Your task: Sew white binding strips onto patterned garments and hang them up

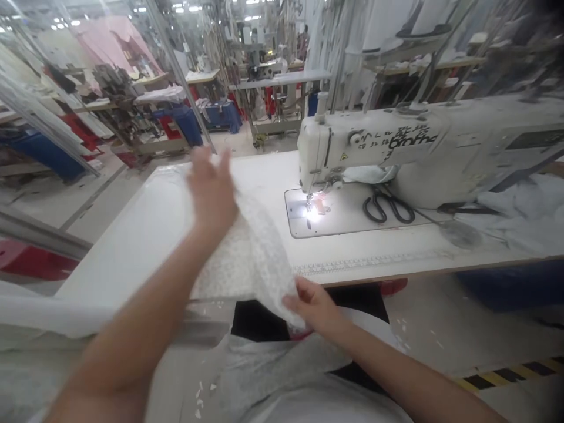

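Observation:
A strip of white lace fabric (268, 247) slants across the front of the sewing table, from beside my left hand down to my right. My right hand (315, 302) pinches its lower end between thumb and fingers, just off the table's front edge. Over the table's left part, my left hand (211, 194) is raised at the upper end of the fabric. Motion smears its fingers, so I cannot make out whether they grip the lace. To the right of the fabric, the sewing machine (352, 147) has its lamp lit over the needle plate (299, 226).
Black-handled scissors (388, 208) lie on the machine bed. A printed ruler (352, 264) runs along the table's (118, 235) front edge. White cloth (529, 205) is heaped at the right. More pale fabric (282, 376) hangs over my lap. Other sewing stations stand behind.

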{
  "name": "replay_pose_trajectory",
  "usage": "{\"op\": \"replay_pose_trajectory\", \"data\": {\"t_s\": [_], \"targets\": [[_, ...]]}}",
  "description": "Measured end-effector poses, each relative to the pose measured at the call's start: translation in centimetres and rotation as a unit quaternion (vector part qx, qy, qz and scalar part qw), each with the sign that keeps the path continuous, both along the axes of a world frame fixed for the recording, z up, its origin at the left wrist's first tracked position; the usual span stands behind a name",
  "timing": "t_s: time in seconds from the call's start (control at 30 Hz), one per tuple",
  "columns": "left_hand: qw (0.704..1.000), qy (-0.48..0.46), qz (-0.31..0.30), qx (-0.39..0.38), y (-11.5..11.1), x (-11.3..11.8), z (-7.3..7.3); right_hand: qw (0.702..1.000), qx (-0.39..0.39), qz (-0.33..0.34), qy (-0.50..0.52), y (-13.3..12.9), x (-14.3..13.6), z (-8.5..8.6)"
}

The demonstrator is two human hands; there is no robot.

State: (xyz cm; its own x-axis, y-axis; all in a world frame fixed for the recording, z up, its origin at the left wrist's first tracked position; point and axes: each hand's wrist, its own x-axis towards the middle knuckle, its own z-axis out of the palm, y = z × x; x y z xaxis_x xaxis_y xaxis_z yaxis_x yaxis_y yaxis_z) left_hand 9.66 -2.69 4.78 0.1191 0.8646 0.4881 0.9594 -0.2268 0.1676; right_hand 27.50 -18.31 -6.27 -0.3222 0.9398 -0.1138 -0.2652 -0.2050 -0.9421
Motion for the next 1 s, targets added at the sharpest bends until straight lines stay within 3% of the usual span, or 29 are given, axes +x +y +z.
{"op": "replay_pose_trajectory", "data": {"t_s": [0.1,0.17,0.23,0.3,0.33,0.43,0.5,0.6,0.77,0.87,1.0], "targets": [[0.996,-0.003,-0.065,-0.061,2.4,3.9,-5.2,0.992,-0.081,0.059,0.075,-1.5,0.6,-3.2],[0.986,-0.026,-0.137,-0.094,2.2,3.6,-8.0,0.985,-0.134,0.084,0.068,-3.1,2.0,-5.4],[0.966,-0.016,-0.229,-0.116,0.6,1.7,-9.3,0.982,-0.162,0.095,0.004,-4.7,3.3,-7.2],[0.931,0.036,-0.313,-0.184,-2.1,-0.5,-9.5,0.980,-0.146,0.099,-0.090,-5.8,4.0,-8.5],[0.919,0.068,-0.320,-0.221,-3.6,-1.4,-9.4,0.977,-0.127,0.098,-0.139,-6.2,4.2,-9.0],[0.914,0.126,-0.256,-0.287,-7.3,-2.3,-8.8,0.964,-0.068,0.082,-0.245,-6.3,4.1,-10.2],[0.921,0.136,-0.199,-0.306,-8.2,-1.5,-8.8,0.961,-0.039,0.063,-0.268,-6.0,3.9,-10.7],[0.929,0.156,-0.153,-0.299,-6.5,0.7,-9.1,0.963,-0.018,0.031,-0.267,-5.1,3.9,-10.9],[0.936,0.173,-0.125,-0.280,-0.7,3.2,-9.0,0.942,0.071,-0.024,-0.328,-2.6,5.7,-9.2],[0.939,0.172,-0.126,-0.269,1.1,3.0,-9.1,0.920,0.065,-0.051,-0.383,-1.8,8.5,-8.5],[0.960,0.118,-0.161,-0.198,1.1,1.8,-9.6,0.874,0.011,-0.104,-0.474,-2.9,13.0,-9.2]]}}
